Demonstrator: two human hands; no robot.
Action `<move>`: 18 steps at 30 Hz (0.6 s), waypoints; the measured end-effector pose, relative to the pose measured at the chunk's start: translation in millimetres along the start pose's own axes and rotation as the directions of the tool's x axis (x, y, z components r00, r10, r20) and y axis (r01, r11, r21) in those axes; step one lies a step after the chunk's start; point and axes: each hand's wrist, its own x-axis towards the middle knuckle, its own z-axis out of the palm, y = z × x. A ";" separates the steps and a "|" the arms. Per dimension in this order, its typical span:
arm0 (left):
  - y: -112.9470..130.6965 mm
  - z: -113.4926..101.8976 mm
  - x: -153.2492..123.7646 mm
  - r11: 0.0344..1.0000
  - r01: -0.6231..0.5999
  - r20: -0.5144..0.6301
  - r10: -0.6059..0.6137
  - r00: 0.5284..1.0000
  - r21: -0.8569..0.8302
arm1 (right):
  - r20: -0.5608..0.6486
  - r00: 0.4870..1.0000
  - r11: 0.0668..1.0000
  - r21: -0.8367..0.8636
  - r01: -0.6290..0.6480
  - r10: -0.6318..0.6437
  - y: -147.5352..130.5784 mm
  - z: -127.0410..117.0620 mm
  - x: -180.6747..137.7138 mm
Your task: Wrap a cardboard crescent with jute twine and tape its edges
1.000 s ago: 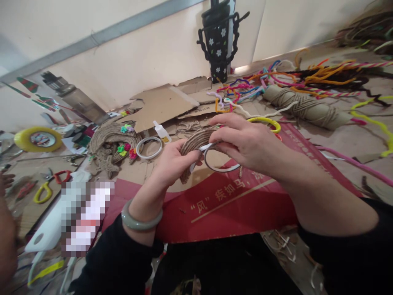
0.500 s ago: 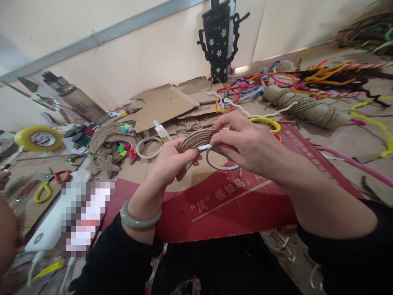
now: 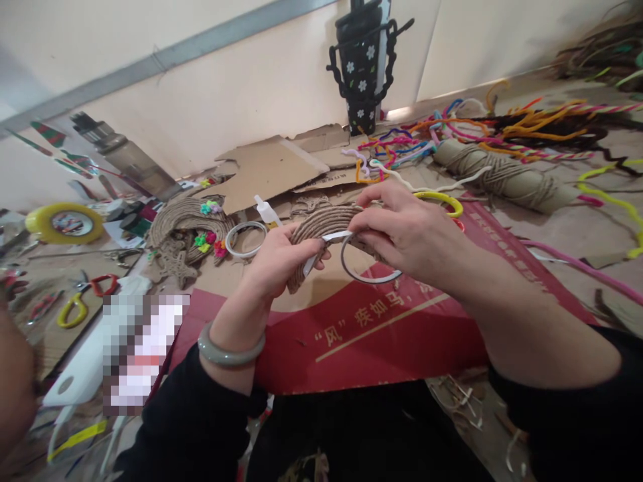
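My left hand (image 3: 274, 264) grips the lower end of a curved piece wrapped in jute twine (image 3: 317, 231), held above the table. My right hand (image 3: 406, 234) pinches a white strip of tape (image 3: 331, 237) against that piece, and a thin roll of double-sided tape (image 3: 369, 271) hangs under its fingers. Both hands are closed. A grey-green bangle (image 3: 228, 348) sits on my left wrist.
A red printed cardboard sheet (image 3: 382, 328) lies under my hands. Nearby are another tape ring (image 3: 245, 239), a small glue bottle (image 3: 266, 211), jute shapes with coloured flowers (image 3: 188, 231), a twine spool (image 3: 507, 175), pipe cleaners (image 3: 502, 127), yellow-handled scissors (image 3: 75, 304) and a black cup (image 3: 362, 67).
My right hand has drawn the tape strip a little further along the jute piece, and the tape roll has shifted slightly right. The view has drifted a little.
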 end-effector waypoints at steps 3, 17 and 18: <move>0.6 0.2 -0.3 1.000 0.001 0.003 -0.001 1.000 -0.020 | -0.005 0.999 0.999 -0.009 -0.038 0.038 1.1 0.2 -0.1; -2.7 -1.6 1.1 0.997 0.041 0.046 -0.038 0.998 -0.066 | 0.076 0.994 0.997 0.012 -0.077 0.076 6.7 -1.4 1.2; -3.0 -2.2 1.1 0.998 0.047 0.050 -0.045 0.998 -0.048 | 0.081 0.994 0.997 0.008 -0.073 0.072 7.1 -1.6 1.3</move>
